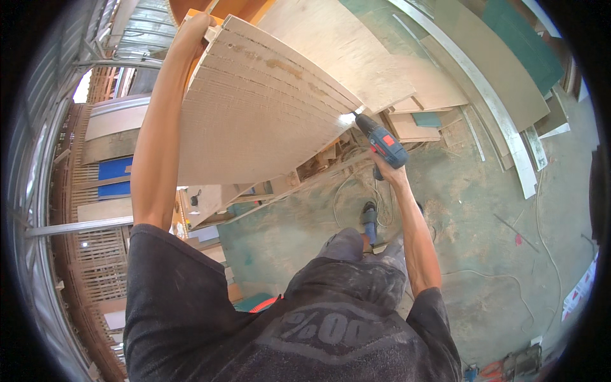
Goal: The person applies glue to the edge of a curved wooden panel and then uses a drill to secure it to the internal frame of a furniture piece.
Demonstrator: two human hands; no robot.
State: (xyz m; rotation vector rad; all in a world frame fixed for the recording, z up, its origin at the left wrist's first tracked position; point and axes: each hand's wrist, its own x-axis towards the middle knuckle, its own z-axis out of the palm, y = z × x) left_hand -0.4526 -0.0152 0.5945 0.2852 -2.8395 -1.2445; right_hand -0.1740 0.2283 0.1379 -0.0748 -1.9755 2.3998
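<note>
A cordless drill [384, 141], dark blue and black with red parts, is in my right hand [389, 170], whose fingers wrap its grip. Its tip meets the right-hand end of a large pale wooden panel [254, 114], where a bright spot of light shows. Rough parallel grooves and brownish smears run along the panel's upper part. At the far left corner of this panel, my left hand [198, 27] is closed on the edge, its fingers partly hidden. An orange surface [232, 9] shows behind that corner.
Below the panel stands a workbench [280, 191] with wood scraps in it. Plywood sheets [363, 57] lie beyond it. Long boards and a metal strip [503, 121] lie at the right. Cords [509, 278] and sawdust spread over the green floor. A slatted rack [105, 254] stands at left.
</note>
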